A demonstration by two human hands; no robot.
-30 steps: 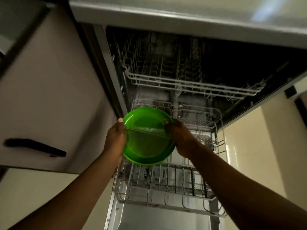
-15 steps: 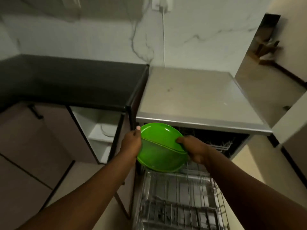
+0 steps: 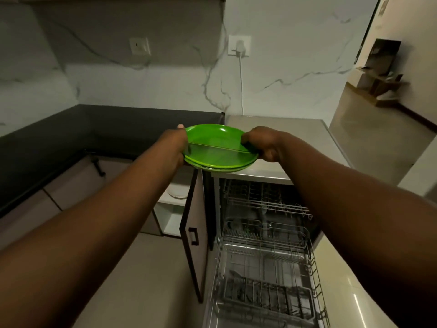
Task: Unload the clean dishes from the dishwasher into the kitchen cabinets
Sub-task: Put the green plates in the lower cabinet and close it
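A marble-veined wall (image 3: 283,74) backs the dark counter (image 3: 71,133). The dishwasher (image 3: 264,233) stands open, two racks showing. Two stacked green plates (image 3: 217,150) hover above it, left hand (image 3: 175,145) and right hand (image 3: 262,144) fingers clamping opposite rims.

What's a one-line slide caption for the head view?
Both hands, left hand and right hand, hold stacked green plates above the open dishwasher, beside an open cabinet.

Dim kitchen: veined marble wall (image 3: 165,86) with two sockets (image 3: 239,46), black corner bench (image 3: 71,129), beige tiled floor (image 3: 146,280).
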